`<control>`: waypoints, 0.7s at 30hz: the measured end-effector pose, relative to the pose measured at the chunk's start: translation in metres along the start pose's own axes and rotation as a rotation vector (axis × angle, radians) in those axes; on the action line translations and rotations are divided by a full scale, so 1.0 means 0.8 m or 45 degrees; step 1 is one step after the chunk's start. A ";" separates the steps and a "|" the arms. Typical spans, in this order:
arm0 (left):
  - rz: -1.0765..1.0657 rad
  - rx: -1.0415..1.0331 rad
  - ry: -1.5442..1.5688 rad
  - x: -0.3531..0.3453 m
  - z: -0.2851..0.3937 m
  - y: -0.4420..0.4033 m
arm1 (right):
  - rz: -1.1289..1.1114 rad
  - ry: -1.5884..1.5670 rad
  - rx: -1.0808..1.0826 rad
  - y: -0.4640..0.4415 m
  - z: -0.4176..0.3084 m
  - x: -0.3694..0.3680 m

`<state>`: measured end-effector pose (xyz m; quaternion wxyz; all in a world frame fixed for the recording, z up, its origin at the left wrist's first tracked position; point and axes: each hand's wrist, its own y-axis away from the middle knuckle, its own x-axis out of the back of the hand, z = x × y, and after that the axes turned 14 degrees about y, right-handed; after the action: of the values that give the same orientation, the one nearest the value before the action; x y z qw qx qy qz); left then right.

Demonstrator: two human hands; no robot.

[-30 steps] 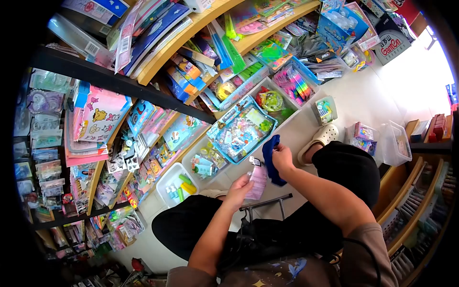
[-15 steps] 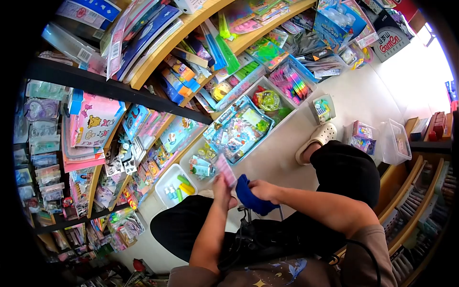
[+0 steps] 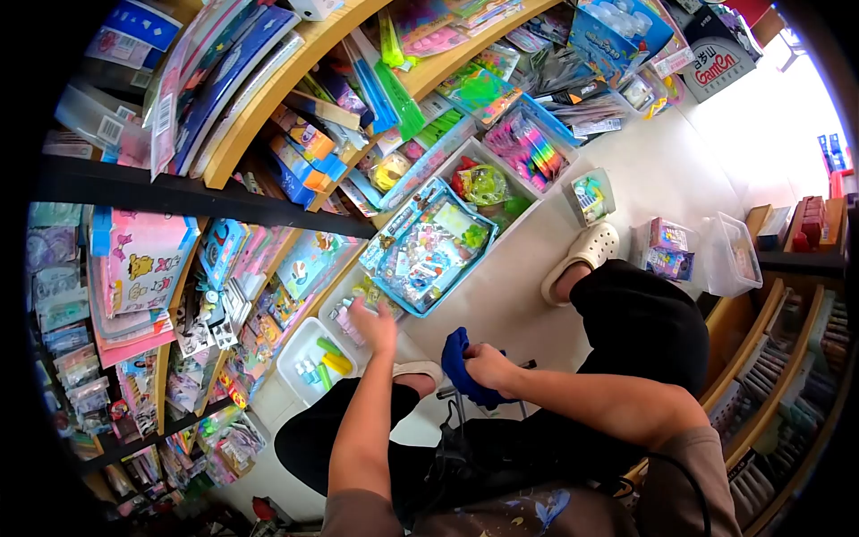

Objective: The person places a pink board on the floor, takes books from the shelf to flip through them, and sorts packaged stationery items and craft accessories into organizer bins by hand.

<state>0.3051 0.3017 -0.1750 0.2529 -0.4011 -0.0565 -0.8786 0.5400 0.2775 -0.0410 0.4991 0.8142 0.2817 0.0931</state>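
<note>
My left hand [image 3: 373, 328] is over the small container beside the blue-edged tray [image 3: 423, 302]. Its fingers look spread, though motion blurs them. A pale pink packet [image 3: 344, 322] lies at its left, by the fingertips. My right hand [image 3: 489, 365] is closed around a bunched dark blue cloth [image 3: 459, 362], in front of my knees. Left of my left hand, a white bin [image 3: 291, 362] holds yellow and green items and small bottles. Small clear packets fill the blue-edged tray.
Shelves of stationery [image 3: 259, 94] rise at the left. Bins of colourful goods [image 3: 537, 152] line their foot. A small box [image 3: 592, 197] and a clear plastic bin [image 3: 729, 255] stand on the floor. Wooden shelves [image 3: 761, 376] are at the right. My feet wear cream clogs [image 3: 582, 255].
My left hand has moved left and forward, away from the blue cloth, to the small container. The pink packet it held is now down there. My right hand stays on the cloth.
</note>
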 end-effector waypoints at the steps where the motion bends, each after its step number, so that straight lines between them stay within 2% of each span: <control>1: -0.092 -0.142 0.078 -0.025 0.024 -0.006 | 0.005 -0.010 -0.012 -0.003 0.003 -0.001; 3: -0.312 -0.459 0.182 -0.067 0.080 -0.018 | 0.018 -0.031 -0.033 -0.010 0.007 0.000; 4: -0.436 -0.454 0.278 -0.090 0.098 -0.020 | 0.031 -0.023 -0.027 -0.005 0.001 0.003; 5: -0.596 -0.523 0.138 -0.108 0.117 -0.024 | 0.020 -0.029 -0.035 -0.007 0.001 0.004; 7: -0.925 -0.501 -0.121 -0.144 0.140 -0.032 | -0.002 -0.043 -0.051 -0.009 -0.001 0.006; 10: -1.074 -0.594 -0.442 -0.180 0.150 -0.041 | 0.049 0.028 -0.060 -0.009 -0.007 0.012; 13: -1.025 -0.646 -0.466 -0.203 0.126 -0.047 | 0.098 0.051 -0.040 -0.018 -0.002 0.013; 14: -0.933 -0.686 -0.522 -0.207 0.114 -0.046 | 0.117 0.061 -0.018 -0.021 0.000 0.012; 18: -0.979 -0.655 -0.531 -0.164 0.127 -0.051 | 0.117 0.091 -0.019 -0.024 -0.004 0.017; 21: -0.934 -0.584 -0.360 -0.143 0.107 -0.052 | 0.132 0.070 -0.043 -0.018 -0.015 0.024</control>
<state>0.4059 0.4090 -0.1969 -0.1807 -0.5163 -0.0326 -0.8365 0.5452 0.3022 -0.0499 0.4994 0.8162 0.2512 0.1458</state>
